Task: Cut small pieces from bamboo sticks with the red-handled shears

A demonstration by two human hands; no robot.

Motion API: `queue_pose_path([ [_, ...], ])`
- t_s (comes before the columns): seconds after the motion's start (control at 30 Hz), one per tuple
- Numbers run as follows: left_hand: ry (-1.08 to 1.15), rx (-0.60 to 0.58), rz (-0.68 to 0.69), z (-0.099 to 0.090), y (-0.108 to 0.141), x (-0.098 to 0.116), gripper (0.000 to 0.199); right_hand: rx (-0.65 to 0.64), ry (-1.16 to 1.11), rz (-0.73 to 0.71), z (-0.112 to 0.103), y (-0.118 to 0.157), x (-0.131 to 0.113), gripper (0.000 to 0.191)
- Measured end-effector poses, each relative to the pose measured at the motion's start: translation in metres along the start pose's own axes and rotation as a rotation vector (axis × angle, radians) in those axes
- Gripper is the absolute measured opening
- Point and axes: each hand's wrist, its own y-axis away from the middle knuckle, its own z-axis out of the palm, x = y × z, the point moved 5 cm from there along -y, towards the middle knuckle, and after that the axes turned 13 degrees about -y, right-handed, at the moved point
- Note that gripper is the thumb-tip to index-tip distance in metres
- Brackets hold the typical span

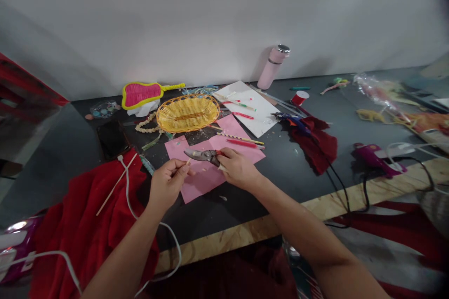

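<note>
Pruning shears [206, 155] with grey metal blades and a red handle are gripped in my right hand [239, 168]. Between the thumb and fingers of my left hand [170, 182] is a thin wooden stick [188, 161], its tip close to the shears' blades. I cannot tell whether the blades touch it. Both hands are above pink paper [196, 186] on the dark table, where a few small pale bits lie. A striped pencil [240, 138] and a red pen [242, 143] rest on the paper's far part.
Behind the paper stand a yellow wicker basket [187, 114] and a pink bottle [271, 69]. White paper [259, 124] holds several pens. A phone [112, 139] and red cloth [87, 196] with a white cable lie left. A glue gun [298, 124] rests on dark red cloth [321, 149] at right.
</note>
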Motion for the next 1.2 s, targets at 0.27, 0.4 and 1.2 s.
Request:
queue_pose_path([
  [0.27, -0.053, 0.035, 0.019, -0.002, 0.001, 0.0, 0.02, -0.077, -0.045, 0.06, 0.003, 0.002, -0.002, 0.017],
  [0.4, -0.063, 0.04, 0.041, -0.001, 0.001, 0.003, 0.02, -0.105, -0.109, 0.038, 0.002, 0.003, 0.001, 0.012],
  [1.2, 0.358, -0.111, -0.12, 0.008, -0.001, 0.001, 0.022, 0.007, -0.027, -0.009, 0.0, 0.0, 0.0, 0.013],
])
